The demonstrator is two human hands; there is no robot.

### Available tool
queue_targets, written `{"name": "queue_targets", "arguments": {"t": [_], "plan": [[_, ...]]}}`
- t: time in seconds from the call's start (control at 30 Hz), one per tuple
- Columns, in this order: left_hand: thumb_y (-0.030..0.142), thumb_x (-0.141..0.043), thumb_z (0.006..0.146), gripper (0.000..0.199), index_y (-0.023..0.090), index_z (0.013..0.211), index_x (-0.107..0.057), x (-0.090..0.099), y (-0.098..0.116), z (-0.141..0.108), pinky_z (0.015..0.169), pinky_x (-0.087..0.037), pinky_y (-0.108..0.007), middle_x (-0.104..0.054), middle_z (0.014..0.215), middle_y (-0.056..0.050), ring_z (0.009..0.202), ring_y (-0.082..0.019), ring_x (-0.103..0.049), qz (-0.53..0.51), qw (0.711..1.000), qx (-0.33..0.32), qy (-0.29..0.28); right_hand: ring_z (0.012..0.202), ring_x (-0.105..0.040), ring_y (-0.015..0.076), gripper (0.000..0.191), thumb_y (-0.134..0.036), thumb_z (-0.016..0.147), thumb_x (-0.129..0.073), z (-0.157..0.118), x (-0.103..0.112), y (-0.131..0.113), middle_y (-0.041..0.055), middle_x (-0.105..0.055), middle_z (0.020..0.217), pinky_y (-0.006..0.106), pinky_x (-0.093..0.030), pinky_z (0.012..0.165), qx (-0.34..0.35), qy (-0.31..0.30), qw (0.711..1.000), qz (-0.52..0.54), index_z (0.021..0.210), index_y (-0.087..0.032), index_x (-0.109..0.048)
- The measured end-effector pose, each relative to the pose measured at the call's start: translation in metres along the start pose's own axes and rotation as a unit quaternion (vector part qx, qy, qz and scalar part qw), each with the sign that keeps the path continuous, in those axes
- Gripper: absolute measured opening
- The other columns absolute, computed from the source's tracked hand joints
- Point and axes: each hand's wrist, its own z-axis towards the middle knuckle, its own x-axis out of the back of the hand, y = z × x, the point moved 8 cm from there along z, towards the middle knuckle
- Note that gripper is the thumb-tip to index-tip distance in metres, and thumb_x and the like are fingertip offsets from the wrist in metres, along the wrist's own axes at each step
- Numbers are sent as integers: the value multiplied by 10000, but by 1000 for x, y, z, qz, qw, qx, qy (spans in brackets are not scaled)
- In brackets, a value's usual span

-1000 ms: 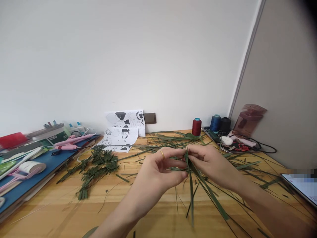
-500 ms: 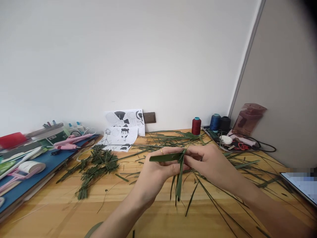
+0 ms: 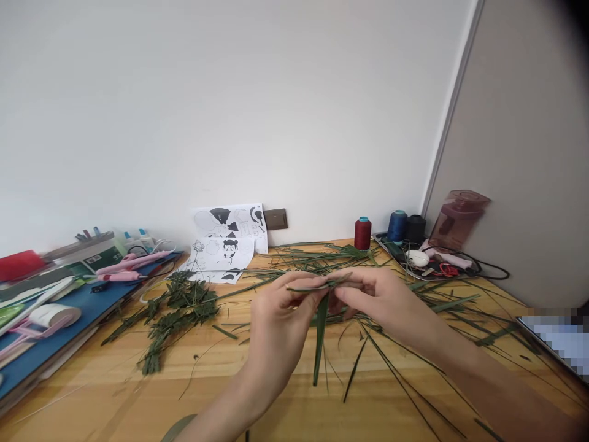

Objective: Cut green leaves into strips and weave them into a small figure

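Green leaf strips (image 3: 321,344) are pinched between my two hands, above the middle of the wooden table. My left hand (image 3: 288,310) grips them with thumb and fingers, and one strip points left across its fingers. My right hand (image 3: 372,294) is closed on the same strips from the right, its fingertips almost meeting the left ones. A broad strip hangs down between the hands. The fingers partly hide where the strips cross. To the left lies a bunch of dark green woven leaf pieces (image 3: 188,307).
Loose leaf strips (image 3: 317,255) lie behind and right of my hands. Printed sheets (image 3: 225,245) lean on the wall. A red thread spool (image 3: 362,233) stands near a cluttered tray (image 3: 414,270). Pink glue guns (image 3: 131,264) rest at left; a phone (image 3: 556,344) lies at right.
My hands have turned the leaf strips: the left-pointing strip now shows edge-on, and the hanging one has shifted left. My left wrist is more upright.
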Motion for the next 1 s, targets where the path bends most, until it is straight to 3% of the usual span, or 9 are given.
{"name": "queue_targets", "arguments": {"t": [0.1, 0.17, 0.23, 0.33, 0.43, 0.53, 0.77, 1.0], "plan": [[72, -584, 692, 165, 142, 811, -675, 6, 15, -7, 670, -478, -214, -654, 829, -63, 743, -132, -607, 98, 985, -130, 57, 900, -587, 146, 331, -216, 748, -541, 0, -11, 1, 14, -653, 912, 258, -489, 759, -2, -3, 992, 123, 1078, -213, -540], [72, -578, 693, 159, 136, 808, -668, 5, 16, -8, 627, -478, -202, -649, 805, -58, 709, -122, -602, 111, 982, -142, 59, 948, -567, 133, 425, -217, 725, -592, 0, -15, 5, 19, -634, 970, 245, -469, 814, 4, 15, 988, 153, 1132, -208, -471], [110, -575, 706, 128, 147, 790, -665, 4, 9, -5, 574, -473, -197, -646, 778, -45, 685, -122, -597, 94, 991, -91, 40, 941, -567, 125, 469, -213, 735, -591, 1, -16, 9, 23, -622, 998, 243, -462, 826, 18, 29, 989, 146, 1170, -207, -418], [199, -581, 721, 85, 165, 742, -656, -1, -11, 1, 522, -466, -201, -648, 706, -16, 593, -114, -589, 13, 998, 67, -17, 867, -588, 124, 458, -178, 778, -532, 3, -14, 11, 15, -640, 944, 268, -464, 804, 32, 31, 995, 91, 1212, -212, -386], [259, -598, 710, 118, 150, 674, -627, -8, -29, 0, 486, -456, -205, -614, 556, 10, 464, -96, -554, -110, 968, 214, -72, 795, -601, 120, 391, -156, 788, -510, 4, -8, 9, -11, -665, 823, 254, -467, 752, 32, 15, 999, 39, 1171, -218, -460], [290, -614, 696, 229, 134, 547, -535, -13, -42, -2, 438, -416, -189, -540, 410, 23, 383, -88, -521, -209, 927, 300, -91, 766, -610, 114, 292, -179, 774, -540, 6, -6, 7, -22, -676, 766, 223, -470, 708, 19, -11, 999, 35, 1062, -220, -567], [257, -616, 701, 290, 136, 508, -436, -25, -51, -6, 353, -332, -129, -482, 402, 43, 335, -44, -466, -337, 860, 368, -108, 739, -627, 106, 175, -198, 733, -597, 12, -4, 13, -14, -684, 775, 206, -476, 698, 3, -44, 994, 103, 905, -194, -628], [235, -614, 709, 199, 112, 577, -533, -35, -50, -13, 362, -337, -100, -475, 471, 42, 375, -10, -422, -418, 808, 393, -136, 687, -631, 126, 134, -257, 713, -617, 12, -1, 16, -2, -674, 713, 245, -486, 670, 3, -35, 997, 71, 808, -164, -595]]}}
